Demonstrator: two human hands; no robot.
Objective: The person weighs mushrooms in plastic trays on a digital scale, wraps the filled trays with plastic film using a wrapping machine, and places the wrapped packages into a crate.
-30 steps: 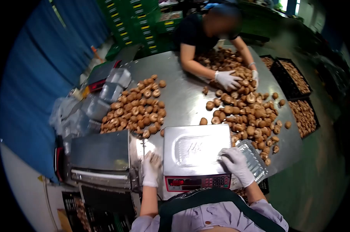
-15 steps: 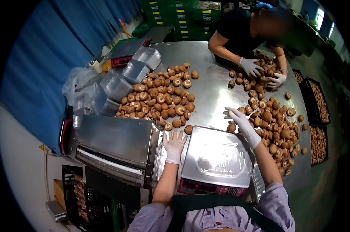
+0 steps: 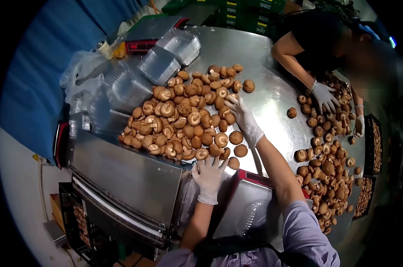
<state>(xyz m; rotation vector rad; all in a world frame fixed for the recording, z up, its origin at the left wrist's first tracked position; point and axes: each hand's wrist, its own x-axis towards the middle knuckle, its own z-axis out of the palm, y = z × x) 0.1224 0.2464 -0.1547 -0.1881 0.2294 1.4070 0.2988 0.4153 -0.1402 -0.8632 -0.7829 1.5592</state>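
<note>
Brown mushrooms (image 3: 168,133) lie heaped on the left half of the steel table (image 3: 272,111). My right hand (image 3: 243,116), in a pale glove, reaches to the heap's right side, its fingers stretched out against the outer mushrooms. At the heap's near edge, my left hand (image 3: 208,180), also gloved, has its fingers spread, the tips touching or almost touching the closest mushrooms. A single mushroom (image 3: 233,163) sits just beside that hand. Below my right forearm is a weighing scale (image 3: 230,209) with a clear plastic tray (image 3: 253,220) on its top.
Stacked clear plastic trays (image 3: 159,66) and a second scale (image 3: 150,33) border the heap. A metal wrapping machine (image 3: 125,173) stands at the left. Another mushroom heap (image 3: 328,178) covers the right side, where a co-worker's gloved hand (image 3: 324,95) works. Crates (image 3: 364,196) stand beyond.
My right hand has gone from the right mushroom heap across to the left one. My left hand stays near the left heap's front edge, fingers still spread. The view has turned left.
</note>
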